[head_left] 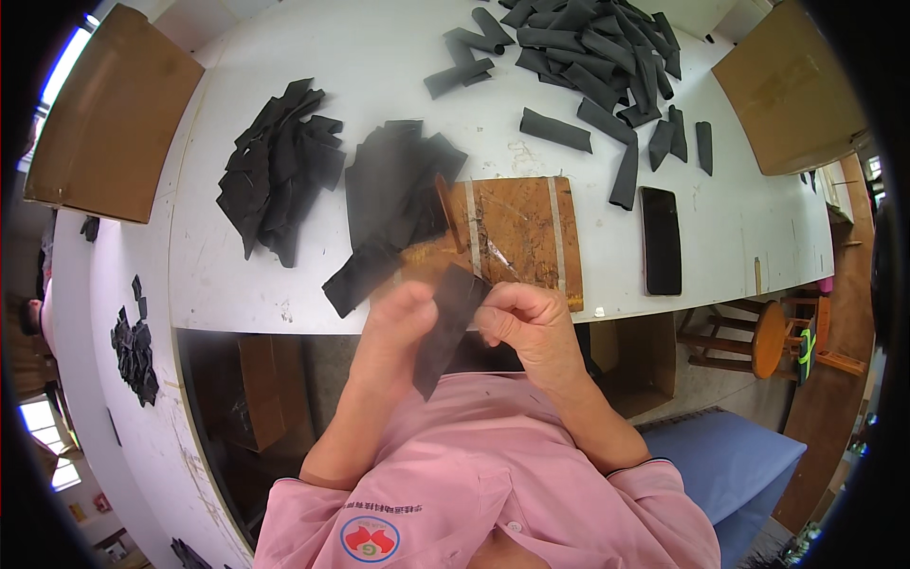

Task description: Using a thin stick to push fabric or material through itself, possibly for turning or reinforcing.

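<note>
Between my hands, just off the table's front edge, a flat dark grey strip of sheet material (445,327) hangs at a slant. My right hand (526,318) pinches its upper right edge between thumb and fingers. My left hand (403,308) is at the strip's left side; motion smears its fingers, so its grip is unclear. Beyond them lies a worn brown board (521,223) with two pale bands across it. A thin brown upright piece (447,213) stands at its left. Left of the board is a pile of flat dark pieces (393,185), one jutting toward my left hand.
Another dark pile (280,175) lies farther left. Rolled dark tubes (592,52) heap at the back, with several loose ones nearer. A black phone (661,242) rests right of the board. Cardboard boxes (118,114) (791,90) flank the white table (246,299). A stool (766,339) stands at right.
</note>
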`<state>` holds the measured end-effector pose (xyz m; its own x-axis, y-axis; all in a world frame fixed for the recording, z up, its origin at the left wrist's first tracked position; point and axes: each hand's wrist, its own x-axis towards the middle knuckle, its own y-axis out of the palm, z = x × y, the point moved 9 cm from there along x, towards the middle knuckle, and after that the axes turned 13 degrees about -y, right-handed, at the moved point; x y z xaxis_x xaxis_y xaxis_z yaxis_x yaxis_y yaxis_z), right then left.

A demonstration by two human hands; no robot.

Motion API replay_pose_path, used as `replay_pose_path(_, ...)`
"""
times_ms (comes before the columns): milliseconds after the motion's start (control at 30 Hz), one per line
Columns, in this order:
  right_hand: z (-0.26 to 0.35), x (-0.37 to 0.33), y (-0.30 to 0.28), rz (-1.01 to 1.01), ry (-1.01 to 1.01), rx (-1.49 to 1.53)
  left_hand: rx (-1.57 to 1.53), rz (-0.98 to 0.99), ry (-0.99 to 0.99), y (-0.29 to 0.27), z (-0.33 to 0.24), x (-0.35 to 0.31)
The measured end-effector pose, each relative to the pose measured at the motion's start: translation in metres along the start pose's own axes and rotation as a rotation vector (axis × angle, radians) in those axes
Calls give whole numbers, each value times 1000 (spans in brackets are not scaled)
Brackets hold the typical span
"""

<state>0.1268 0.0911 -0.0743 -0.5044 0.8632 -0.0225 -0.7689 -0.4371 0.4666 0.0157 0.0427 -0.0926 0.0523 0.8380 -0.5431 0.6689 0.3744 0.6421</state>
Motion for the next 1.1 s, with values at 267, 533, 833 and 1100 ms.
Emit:
replay_pose_path(267, 9, 0, 15, -51, 29, 85, -107, 109, -233, 12, 27, 2)
replay_pose_path(533, 20, 0, 10, 32, -134, -196, -4, 24, -32, 8, 18, -1)
replay_pose_path(833, 13, -4, 7, -51, -161, -264, -103, -2, -143, 10, 33, 1)
replay_pose_path(1100, 53, -1, 25, 77, -644, -1030, 794, -366, 524, 22, -19, -24)
